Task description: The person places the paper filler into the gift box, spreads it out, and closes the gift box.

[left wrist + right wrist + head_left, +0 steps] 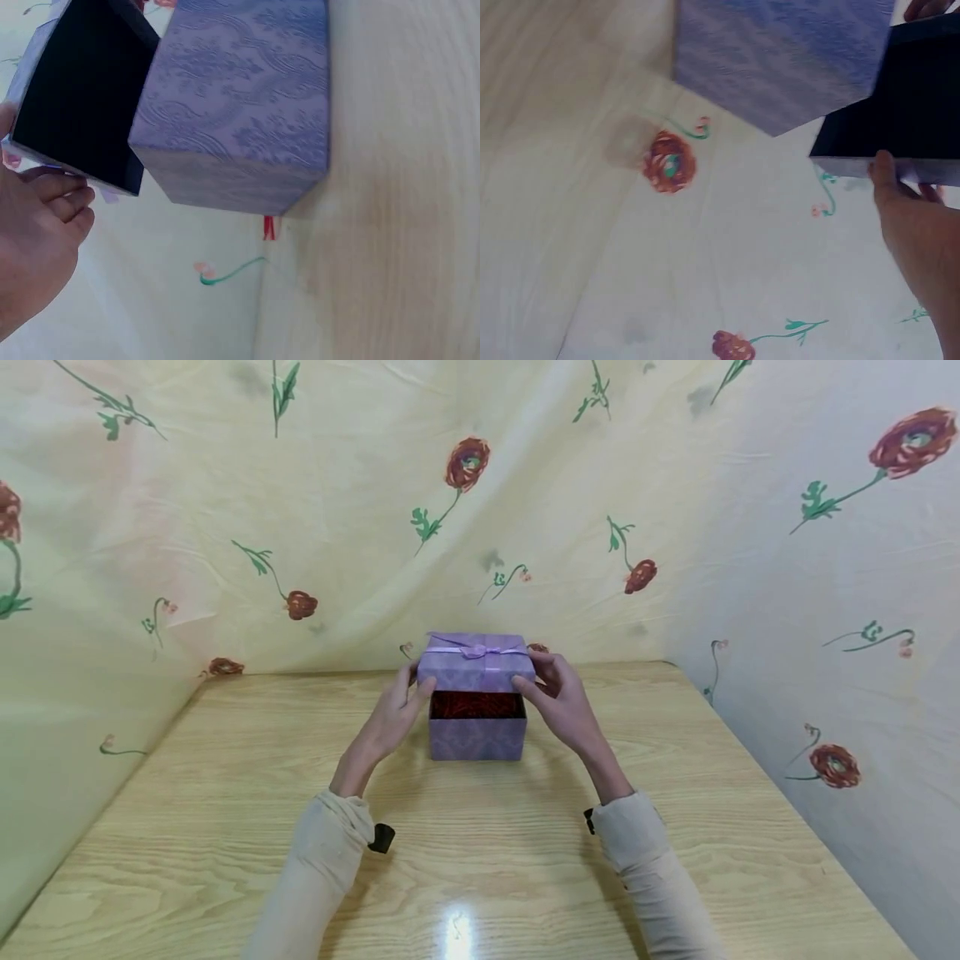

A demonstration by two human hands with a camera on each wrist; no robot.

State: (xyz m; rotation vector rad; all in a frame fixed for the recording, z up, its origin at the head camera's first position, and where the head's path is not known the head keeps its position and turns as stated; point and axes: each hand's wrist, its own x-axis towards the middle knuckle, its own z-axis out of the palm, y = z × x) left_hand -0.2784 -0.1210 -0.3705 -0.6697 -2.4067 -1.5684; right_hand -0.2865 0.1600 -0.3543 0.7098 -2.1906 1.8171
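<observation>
A purple box lid (453,677) with a lilac ribbon and bow is held above a purple patterned gift box (477,740) that stands on the table. My left hand (395,710) grips the lid's left end, and my right hand (561,702) grips its right end. Below the lid's front edge, dark red filling (476,704) shows inside the box. Both wrist views show the lid's dark underside (82,97), tilted and apart from the box's top. The back of the box is hidden in the head view.
The light wood-grain table (480,843) extends around the box on all sides. A flower-printed cloth (337,510) hangs behind the table and along both sides. Red strands (269,227) show beside the box in the left wrist view.
</observation>
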